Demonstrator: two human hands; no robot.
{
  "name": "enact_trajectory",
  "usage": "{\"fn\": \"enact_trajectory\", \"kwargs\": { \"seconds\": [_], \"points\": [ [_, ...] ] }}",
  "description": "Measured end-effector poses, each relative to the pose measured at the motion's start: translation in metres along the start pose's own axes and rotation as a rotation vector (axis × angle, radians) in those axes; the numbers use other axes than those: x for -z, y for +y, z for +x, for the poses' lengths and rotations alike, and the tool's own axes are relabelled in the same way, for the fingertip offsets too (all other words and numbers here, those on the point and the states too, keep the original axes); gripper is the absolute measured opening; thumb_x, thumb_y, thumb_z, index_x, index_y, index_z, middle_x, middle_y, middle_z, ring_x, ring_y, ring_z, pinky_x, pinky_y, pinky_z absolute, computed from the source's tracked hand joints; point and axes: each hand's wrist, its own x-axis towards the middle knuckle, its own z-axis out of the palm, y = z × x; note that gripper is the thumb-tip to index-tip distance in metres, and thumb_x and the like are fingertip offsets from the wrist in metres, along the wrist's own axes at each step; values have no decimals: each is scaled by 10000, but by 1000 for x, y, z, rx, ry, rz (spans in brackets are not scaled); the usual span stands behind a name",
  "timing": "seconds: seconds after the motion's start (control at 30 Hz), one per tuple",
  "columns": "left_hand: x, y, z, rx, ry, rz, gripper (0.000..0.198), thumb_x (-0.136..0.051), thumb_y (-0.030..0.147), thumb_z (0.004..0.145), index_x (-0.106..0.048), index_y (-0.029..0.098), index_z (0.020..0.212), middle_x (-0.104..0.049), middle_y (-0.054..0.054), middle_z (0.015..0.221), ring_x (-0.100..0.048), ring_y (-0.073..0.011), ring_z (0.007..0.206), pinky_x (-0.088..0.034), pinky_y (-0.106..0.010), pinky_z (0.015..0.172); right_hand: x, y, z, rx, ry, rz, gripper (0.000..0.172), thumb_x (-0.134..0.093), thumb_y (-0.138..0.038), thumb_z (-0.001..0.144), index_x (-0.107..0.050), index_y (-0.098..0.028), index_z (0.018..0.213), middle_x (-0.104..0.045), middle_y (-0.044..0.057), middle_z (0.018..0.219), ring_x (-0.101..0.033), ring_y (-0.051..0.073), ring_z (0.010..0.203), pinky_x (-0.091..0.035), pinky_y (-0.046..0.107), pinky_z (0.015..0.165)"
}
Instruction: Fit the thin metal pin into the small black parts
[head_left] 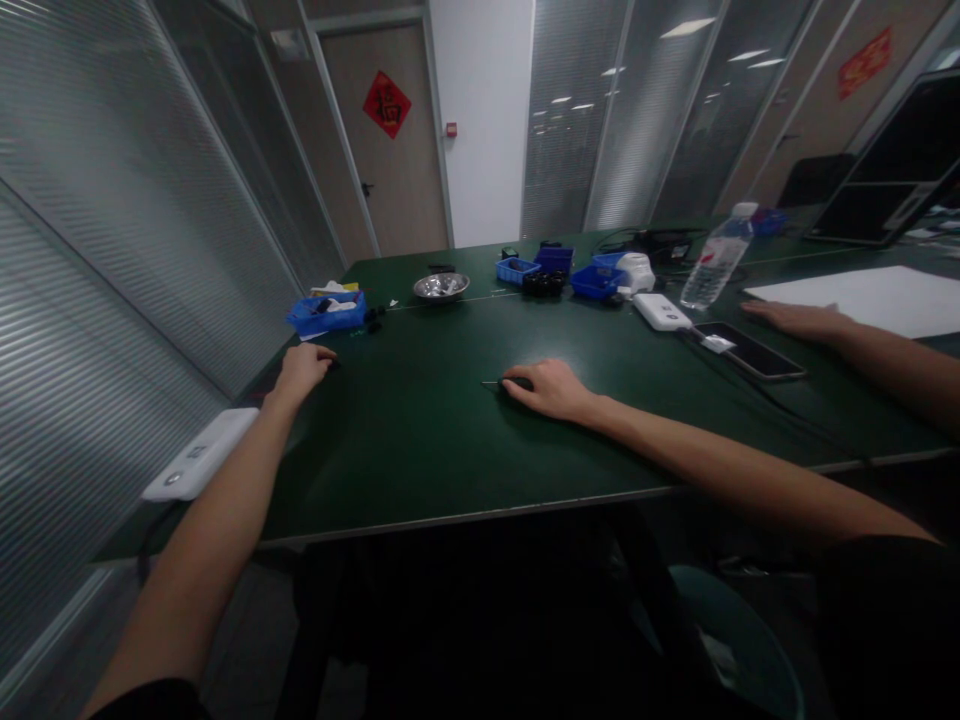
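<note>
My right hand (553,390) rests on the green table, fingers wrapped round the dark handle of a screwdriver (517,383). Its thin metal shaft points left, lying low over the tabletop. Over at the table's left side, my left hand (301,370) is closed, with a small black part (334,364) showing at its fingertips. What exactly that part is, I cannot make out. Beyond this hand lie several small black pieces (374,318) beside a blue bin (327,314) that holds white and dark items.
A metal bowl (441,288) with small parts stands at the back. Blue bins (598,281), black parts (544,284), a water bottle (718,258), a white power bank (660,312) and a phone (750,350) are to the right. Another person's hand (799,318) lies by white paper (885,296). A white box (202,455) sits at left.
</note>
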Motion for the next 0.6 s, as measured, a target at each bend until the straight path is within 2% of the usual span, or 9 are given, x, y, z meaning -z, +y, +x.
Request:
{"fn": "enact_trajectory", "kwargs": {
  "seconds": [0.27, 0.6],
  "points": [
    [3, 3, -4, -28, -2, -30, 300, -644, 178, 875, -857, 190, 1086, -825, -84, 1120, -759, -257, 1005, -568, -348, 1034, -2, 0, 0, -7, 6, -21, 454, -463, -497, 1072, -766, -236, 1289, -809, 69, 969, -713, 211, 786, -440, 307, 705],
    [4, 0, -2, -30, -17, -41, 299, -658, 163, 875, -861, 203, 1091, -826, -79, 1136, -760, -258, 1058, -562, -323, 1034, 0, -1, -1, -1, 9, -16, 450, -465, -493, 1071, -766, -233, 1282, -806, 67, 954, -706, 205, 765, -427, 305, 695]
  ]
}}
